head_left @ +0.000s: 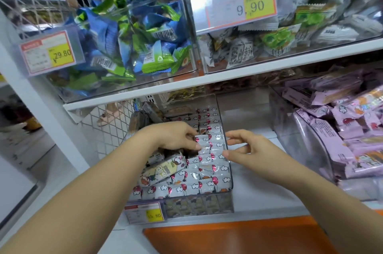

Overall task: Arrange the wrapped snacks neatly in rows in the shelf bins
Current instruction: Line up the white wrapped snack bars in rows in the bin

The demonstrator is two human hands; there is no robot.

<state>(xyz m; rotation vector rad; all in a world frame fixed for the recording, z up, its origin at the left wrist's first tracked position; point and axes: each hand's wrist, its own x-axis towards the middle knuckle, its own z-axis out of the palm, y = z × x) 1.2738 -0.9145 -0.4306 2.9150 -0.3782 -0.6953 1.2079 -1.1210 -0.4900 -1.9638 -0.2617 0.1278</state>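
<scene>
Snacks [207, 186] lie in rows in the clear bin [230, 179] on the lower shelf [259, 191]. Left hand [176, 137] hides several, its grip pinching one snack [204, 139] by its end. Right hand [250, 150] has a wide grip, fingertips at the bin's wall.

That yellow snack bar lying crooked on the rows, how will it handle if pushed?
The yellow snack bar probably slides easily: glossy wrapper resting on slick white snacks. Looks flat-sided, so unlikely to roll.
</scene>
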